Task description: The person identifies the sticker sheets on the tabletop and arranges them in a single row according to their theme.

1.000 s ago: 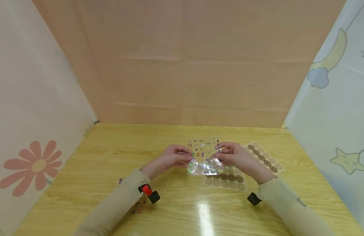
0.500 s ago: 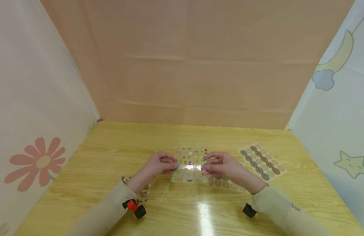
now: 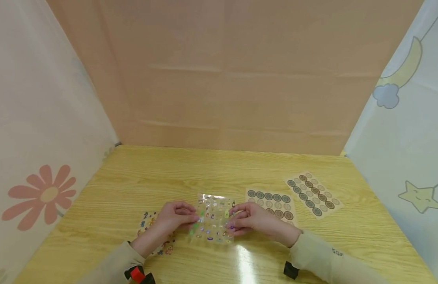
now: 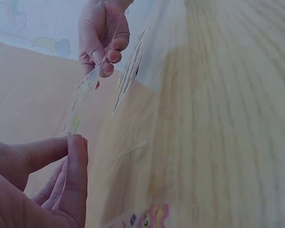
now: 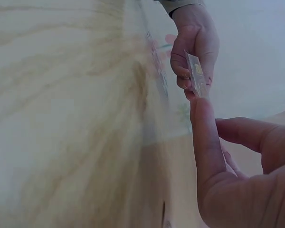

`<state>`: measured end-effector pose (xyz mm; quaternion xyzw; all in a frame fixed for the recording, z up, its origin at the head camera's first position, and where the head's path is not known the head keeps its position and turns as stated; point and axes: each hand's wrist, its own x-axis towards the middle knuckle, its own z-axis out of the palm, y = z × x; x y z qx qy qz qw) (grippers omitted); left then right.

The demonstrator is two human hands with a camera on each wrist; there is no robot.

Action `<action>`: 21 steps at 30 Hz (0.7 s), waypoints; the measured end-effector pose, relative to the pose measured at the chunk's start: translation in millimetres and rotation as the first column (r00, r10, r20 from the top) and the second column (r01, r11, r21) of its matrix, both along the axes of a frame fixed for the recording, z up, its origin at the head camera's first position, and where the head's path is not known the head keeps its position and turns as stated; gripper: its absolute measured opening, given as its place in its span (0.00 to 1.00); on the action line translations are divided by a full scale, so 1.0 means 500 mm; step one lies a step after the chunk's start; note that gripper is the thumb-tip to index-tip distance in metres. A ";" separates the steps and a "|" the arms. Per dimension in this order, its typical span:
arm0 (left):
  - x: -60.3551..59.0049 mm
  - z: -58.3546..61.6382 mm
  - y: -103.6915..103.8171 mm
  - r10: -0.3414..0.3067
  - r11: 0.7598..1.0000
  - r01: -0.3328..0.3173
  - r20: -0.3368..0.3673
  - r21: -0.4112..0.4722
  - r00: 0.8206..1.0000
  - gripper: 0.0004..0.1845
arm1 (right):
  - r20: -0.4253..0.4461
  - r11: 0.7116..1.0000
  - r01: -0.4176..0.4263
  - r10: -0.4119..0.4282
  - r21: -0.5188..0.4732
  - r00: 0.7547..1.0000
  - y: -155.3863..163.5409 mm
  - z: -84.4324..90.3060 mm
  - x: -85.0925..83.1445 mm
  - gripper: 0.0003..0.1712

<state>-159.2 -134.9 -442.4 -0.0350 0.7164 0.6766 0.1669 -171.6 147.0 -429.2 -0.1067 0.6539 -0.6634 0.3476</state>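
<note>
A clear sticker sheet (image 3: 215, 221) printed with small colourful pictures is held above the table between both hands. My left hand (image 3: 174, 217) pinches its left edge between thumb and fingers. At the right edge, my right hand (image 3: 256, 219) pinches it the same way. In the left wrist view the sheet (image 4: 78, 104) appears nearly edge-on, stretched between the two hands. The right wrist view shows only a narrow part of the sheet (image 5: 197, 73) near the left hand. Partly under the left forearm lies another sticker sheet (image 3: 168, 247) with colourful figures.
Two sheets of round seal-like stickers lie to the right: one sheet (image 3: 270, 197) beside the right hand, the other sheet (image 3: 312, 193) farther back. The wooden table (image 3: 162, 169) is bounded by a peach backdrop (image 3: 219, 98) and patterned side walls.
Both hands have brought the clear sticker sheet left and nearer to me. The round-sticker sheets on the right and the figure sheet at left are now less covered.
</note>
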 end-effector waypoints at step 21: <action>0.050 -0.029 -0.049 0.017 1.000 -0.018 0.083 0.013 0.996 0.16 | 0.077 1.000 0.014 -0.012 -0.027 0.997 -0.048 -0.037 0.028 0.17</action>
